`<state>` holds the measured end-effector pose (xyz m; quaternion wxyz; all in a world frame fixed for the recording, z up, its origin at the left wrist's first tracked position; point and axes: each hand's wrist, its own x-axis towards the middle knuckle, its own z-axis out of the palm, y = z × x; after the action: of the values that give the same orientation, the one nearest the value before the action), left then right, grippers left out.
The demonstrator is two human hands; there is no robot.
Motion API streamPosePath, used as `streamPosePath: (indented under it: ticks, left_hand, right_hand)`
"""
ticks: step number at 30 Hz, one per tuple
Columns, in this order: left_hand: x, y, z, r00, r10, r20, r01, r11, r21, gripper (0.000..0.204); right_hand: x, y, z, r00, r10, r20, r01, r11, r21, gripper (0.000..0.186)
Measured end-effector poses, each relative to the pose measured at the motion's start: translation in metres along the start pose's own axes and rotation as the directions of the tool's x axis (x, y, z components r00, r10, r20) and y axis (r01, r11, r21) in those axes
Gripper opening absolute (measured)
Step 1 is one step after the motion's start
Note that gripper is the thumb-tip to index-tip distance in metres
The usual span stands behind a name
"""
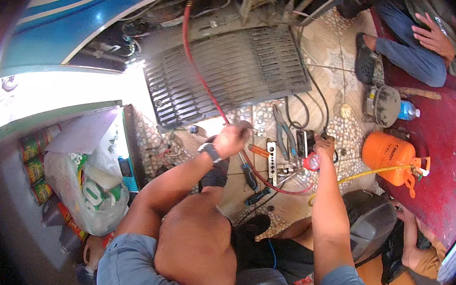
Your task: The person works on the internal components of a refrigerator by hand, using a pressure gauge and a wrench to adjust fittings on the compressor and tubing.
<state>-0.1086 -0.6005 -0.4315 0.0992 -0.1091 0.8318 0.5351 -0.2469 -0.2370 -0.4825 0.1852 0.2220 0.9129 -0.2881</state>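
Observation:
My left hand, a dark watch on its wrist, is closed around a red hose. The hose runs from the opened machine, past this hand, and curves along the floor toward my right side. My right hand is closed on a gauge manifold whose round red pressure gauge shows beside the fingers; the exact grip is partly hidden. A black hose comes down to the same hand. Between my hands lie blue-handled pliers, a metal bar with holes and screwdrivers.
A slatted dark panel lies in front of the machine. An orange gas cylinder with a yellow hose stands at right, near a round blackened canister and a plastic bottle. Another person sits upper right. A plastic bag is at left.

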Motion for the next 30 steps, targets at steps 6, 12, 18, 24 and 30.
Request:
streamPosePath:
  ticks: [6, 12, 18, 24, 30]
  left_hand:
    - [0.037, 0.058, 0.049, 0.895, 0.355, 0.269, -0.411, 0.890, 0.195, 0.047]
    - [0.094, 0.090, 0.105, 0.650, 0.414, 0.637, -0.720, 0.603, 0.342, 0.076]
    - [0.108, 0.079, 0.114, 0.641, 0.453, 0.619, -0.737, 0.589, 0.332, 0.054]
    - [0.121, 0.111, 0.125, 0.598, 0.392, 0.699, -0.687, 0.700, 0.196, 0.038]
    - [0.128, 0.080, 0.118, 0.545, 0.471, 0.694, -0.788, 0.571, 0.231, 0.034]
  right_hand:
    - [-0.013, -0.020, -0.009, 0.971, 0.146, 0.190, -0.215, 0.879, 0.426, 0.026]
    - [-0.015, -0.003, -0.021, 0.976, 0.008, 0.219, -0.103, 0.898, 0.428, 0.054]
    - [-0.058, -0.045, -0.034, 0.966, 0.042, 0.256, -0.175, 0.833, 0.525, 0.056]
    - [-0.057, -0.024, -0.045, 0.978, 0.092, 0.187, -0.191, 0.756, 0.626, 0.051]
    - [-0.059, -0.047, -0.045, 0.953, 0.056, 0.298, -0.244, 0.725, 0.644, 0.052]
